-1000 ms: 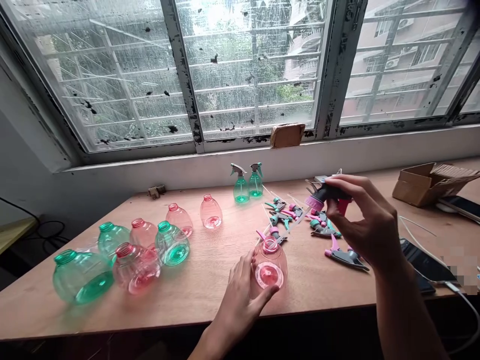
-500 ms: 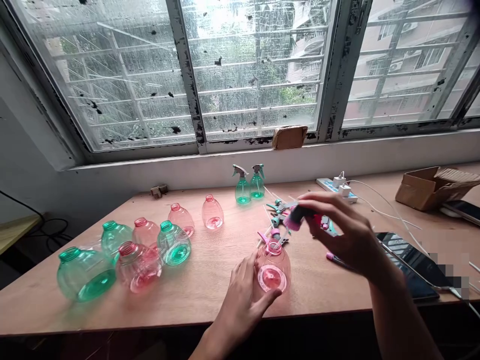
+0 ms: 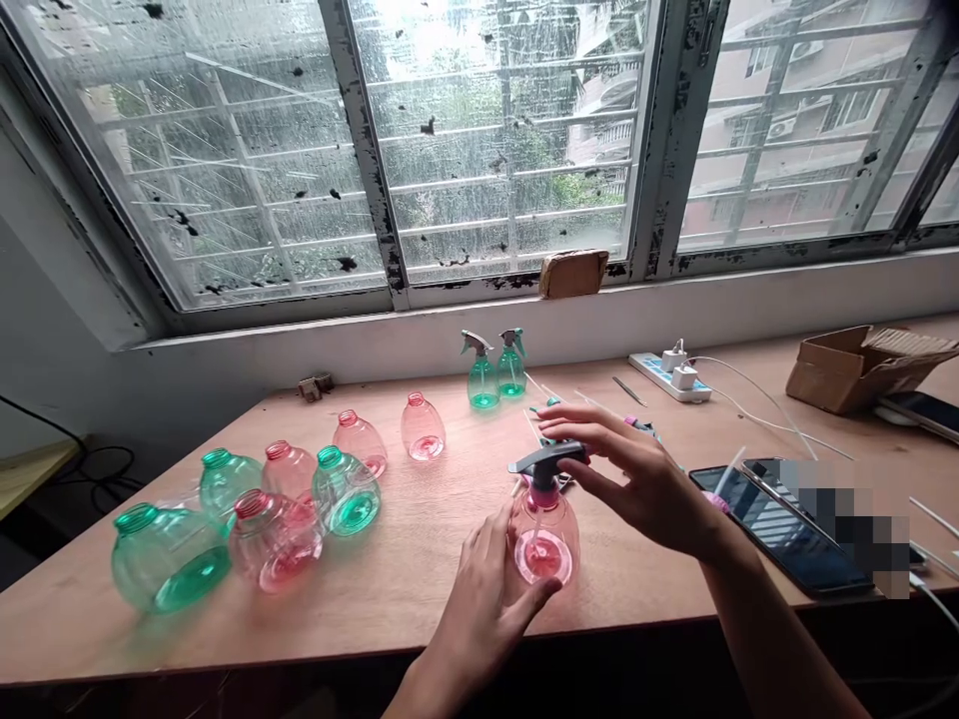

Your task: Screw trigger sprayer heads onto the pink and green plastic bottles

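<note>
My left hand [image 3: 483, 579] curls around the lower left side of a clear pink bottle [image 3: 566, 521], which stands upright near the table's front edge. Its thumb lies across the front. On the bottle's neck sits a dark grey spray head [image 3: 545, 465] with a pink collar, and its tube shows inside the bottle. Fingers of my right hand [image 3: 636, 474] grip the back end of this spray head from the right. Behind that hand lie more spray heads [image 3: 642, 427], mostly hidden by it.
Open pink bottles [image 3: 424, 429] and green bottles [image 3: 169, 559] stand on the left. Two green bottles with spray heads [image 3: 483, 384] are at the back. Dark phones [image 3: 786, 534], a power strip [image 3: 685, 387], cables and a cardboard box [image 3: 835, 374] occupy the right.
My right hand has come down and left with the spray head. Its tube has gone into the bottle and the head now sits on the neck. My left hand keeps its hold.
</note>
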{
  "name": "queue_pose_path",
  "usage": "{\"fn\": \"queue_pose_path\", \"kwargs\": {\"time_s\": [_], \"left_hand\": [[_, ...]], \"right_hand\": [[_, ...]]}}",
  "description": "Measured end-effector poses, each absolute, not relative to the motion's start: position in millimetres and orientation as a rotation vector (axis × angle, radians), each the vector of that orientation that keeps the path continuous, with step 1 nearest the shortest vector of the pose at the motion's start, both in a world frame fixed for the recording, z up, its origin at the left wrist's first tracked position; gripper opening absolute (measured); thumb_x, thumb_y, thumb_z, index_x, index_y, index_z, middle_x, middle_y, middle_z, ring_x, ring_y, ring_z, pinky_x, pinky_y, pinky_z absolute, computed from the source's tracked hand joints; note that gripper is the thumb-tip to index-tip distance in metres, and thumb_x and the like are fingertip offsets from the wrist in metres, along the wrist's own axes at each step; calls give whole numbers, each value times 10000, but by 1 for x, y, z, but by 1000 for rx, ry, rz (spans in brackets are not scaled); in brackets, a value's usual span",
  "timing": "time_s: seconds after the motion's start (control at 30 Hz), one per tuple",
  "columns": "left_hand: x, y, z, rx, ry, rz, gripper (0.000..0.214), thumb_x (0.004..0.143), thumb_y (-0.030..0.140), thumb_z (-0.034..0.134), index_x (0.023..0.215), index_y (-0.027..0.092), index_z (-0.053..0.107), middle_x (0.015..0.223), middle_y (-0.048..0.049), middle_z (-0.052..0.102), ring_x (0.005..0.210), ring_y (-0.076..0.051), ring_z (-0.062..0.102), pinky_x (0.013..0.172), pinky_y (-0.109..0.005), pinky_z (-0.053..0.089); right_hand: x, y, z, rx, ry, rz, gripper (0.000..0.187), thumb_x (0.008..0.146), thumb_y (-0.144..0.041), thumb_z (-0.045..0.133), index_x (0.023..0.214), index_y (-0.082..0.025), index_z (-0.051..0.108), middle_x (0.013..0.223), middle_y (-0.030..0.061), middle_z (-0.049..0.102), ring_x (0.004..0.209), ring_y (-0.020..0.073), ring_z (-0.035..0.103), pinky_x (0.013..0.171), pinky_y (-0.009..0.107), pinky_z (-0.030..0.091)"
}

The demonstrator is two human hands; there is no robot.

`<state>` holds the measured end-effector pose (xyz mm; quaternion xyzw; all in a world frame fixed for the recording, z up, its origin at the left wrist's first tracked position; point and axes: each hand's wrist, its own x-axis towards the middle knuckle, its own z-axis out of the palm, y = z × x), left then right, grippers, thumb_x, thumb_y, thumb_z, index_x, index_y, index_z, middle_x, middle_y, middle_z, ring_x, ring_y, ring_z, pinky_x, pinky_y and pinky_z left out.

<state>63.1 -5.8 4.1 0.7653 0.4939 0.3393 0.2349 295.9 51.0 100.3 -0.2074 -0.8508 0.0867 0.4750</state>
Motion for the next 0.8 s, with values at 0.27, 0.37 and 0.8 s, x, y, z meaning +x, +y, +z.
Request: {"fn": "queue_pose_path", "kwargs": {"time_s": [0.27, 0.37, 0.8], "left_hand": [[63, -6, 3, 2133, 1377, 934, 794, 948, 517, 695, 1603, 246, 337, 1534, -158, 533, 1409, -371, 491, 1189, -554, 372], [63, -5, 2, 2125, 1377, 933, 775, 942, 514, 700, 1584, 225, 375, 1529, -168, 536, 1414, -377, 483, 1189, -553, 374], [62, -7, 3, 2114, 1357, 950, 779, 934, 471, 725, 1594, 271, 364, 1450, -144, 603, 1334, -371, 547, 1159, -546, 409]], "right_hand": [[297, 49, 98, -623, -2027, 386, 298, 1036, -285, 598, 1329, -250, 637, 1219, 89, 758, 983, 230, 771, 830, 355, 658], [306, 46, 103, -703, -2002, 390, 311, 1048, -337, 580, 1341, -236, 617, 1164, 92, 776, 923, 216, 782, 780, 328, 647], [319, 30, 106, -741, -2172, 285, 281, 1064, -406, 541, 1248, -268, 702, 964, 32, 813, 851, 196, 768, 789, 284, 588]]}}
